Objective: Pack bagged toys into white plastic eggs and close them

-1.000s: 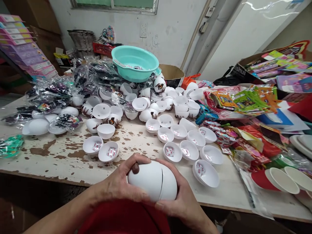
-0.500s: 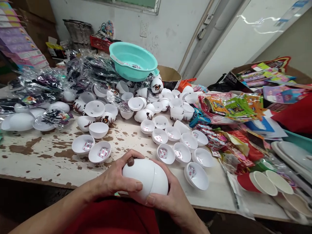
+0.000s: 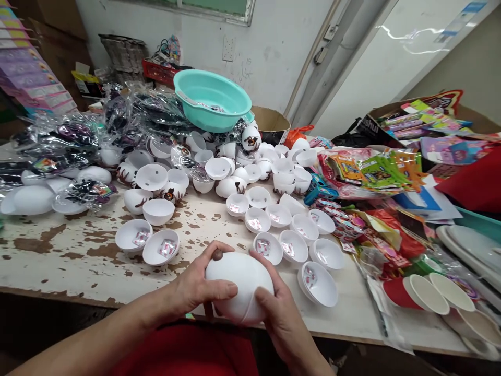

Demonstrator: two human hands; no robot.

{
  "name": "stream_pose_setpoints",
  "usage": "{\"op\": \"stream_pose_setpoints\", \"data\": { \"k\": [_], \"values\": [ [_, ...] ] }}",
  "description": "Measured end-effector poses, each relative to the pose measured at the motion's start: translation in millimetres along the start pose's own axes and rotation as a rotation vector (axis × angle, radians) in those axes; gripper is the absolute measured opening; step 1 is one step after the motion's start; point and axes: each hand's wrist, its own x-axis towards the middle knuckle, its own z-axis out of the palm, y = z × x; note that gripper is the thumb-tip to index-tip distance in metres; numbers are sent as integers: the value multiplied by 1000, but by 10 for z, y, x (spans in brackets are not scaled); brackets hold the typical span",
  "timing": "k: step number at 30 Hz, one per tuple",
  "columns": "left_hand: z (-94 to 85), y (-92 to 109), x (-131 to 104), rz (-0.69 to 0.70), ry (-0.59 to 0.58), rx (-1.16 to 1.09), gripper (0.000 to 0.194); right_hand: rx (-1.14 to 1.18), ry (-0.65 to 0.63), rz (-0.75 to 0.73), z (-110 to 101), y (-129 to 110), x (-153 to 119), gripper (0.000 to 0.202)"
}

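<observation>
Both my hands are wrapped round a large white plastic egg [image 3: 245, 277], held on its side above the table's front edge. My left hand [image 3: 201, 284] grips its left part, near a small brown piece on the shell. On the right part, my right hand [image 3: 276, 295] presses with the thumb beside the seam. Just beyond it stand several white half shells [image 3: 294, 245], each with a small printed packet [image 3: 287, 249] inside. Two more such half shells [image 3: 161, 246] sit to the left.
A turquoise basin [image 3: 213, 102] rests behind piled egg halves, some with brown decoration. Plastic-wrapped dark items [image 3: 70, 138] fill the back left. Colourful packets [image 3: 376, 169], paper cups [image 3: 426, 295] and white lids [image 3: 473, 250] crowd the right side. The tabletop [image 3: 90, 266] has peeling paint.
The egg has turned slightly in my hands and shifted a little to the right. My right thumb has moved up along the seam, whose two parts now look closer together.
</observation>
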Motion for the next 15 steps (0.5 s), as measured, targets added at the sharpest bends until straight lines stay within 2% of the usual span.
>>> {"op": "stream_pose_setpoints", "data": {
  "k": [4,5,7,9,11,13,15],
  "values": [
    [140,7,-45,-101,25,-268,69,-43,-49,29,-30,-65,-21,136],
    [188,13,-80,-123,20,-310,69,-80,-71,40,-43,-98,-40,140],
    [289,31,-181,-140,28,-380,71,-162,-101,43,-60,-162,-105,133],
    [385,51,-301,-112,71,-445,74,-234,-118,42,-60,-199,-192,121],
    [451,58,-398,-67,124,-491,76,-273,-121,10,-48,-193,-267,116],
    [470,38,-431,-23,174,-507,76,-292,-133,-19,-34,-157,-292,114],
    [434,-5,-383,-39,193,-488,74,-318,-152,-5,-18,-122,-247,113]
  ]
}}
